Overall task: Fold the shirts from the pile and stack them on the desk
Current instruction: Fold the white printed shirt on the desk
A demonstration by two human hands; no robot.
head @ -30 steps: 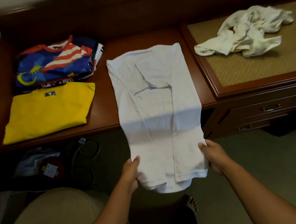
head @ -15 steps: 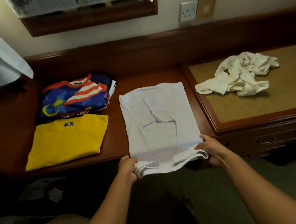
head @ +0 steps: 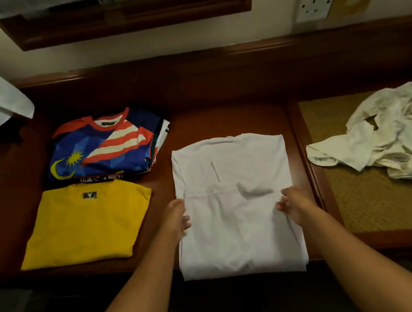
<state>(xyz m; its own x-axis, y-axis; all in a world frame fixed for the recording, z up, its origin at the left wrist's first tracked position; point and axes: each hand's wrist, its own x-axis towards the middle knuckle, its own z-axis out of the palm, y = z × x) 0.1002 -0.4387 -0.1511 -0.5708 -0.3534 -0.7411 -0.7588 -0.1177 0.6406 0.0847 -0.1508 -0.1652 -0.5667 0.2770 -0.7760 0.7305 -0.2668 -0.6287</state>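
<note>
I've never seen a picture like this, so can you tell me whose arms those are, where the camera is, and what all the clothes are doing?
The camera sits on a person's head, looking down, so you see their own arms. Their left hand and right hand hold the sides of a white shirt they are folding on a wooden desk. To the left lie a folded yellow shirt and a blue flag-patterned shirt on a stack. On the right waits a crumpled pile of white clothes.
</note>
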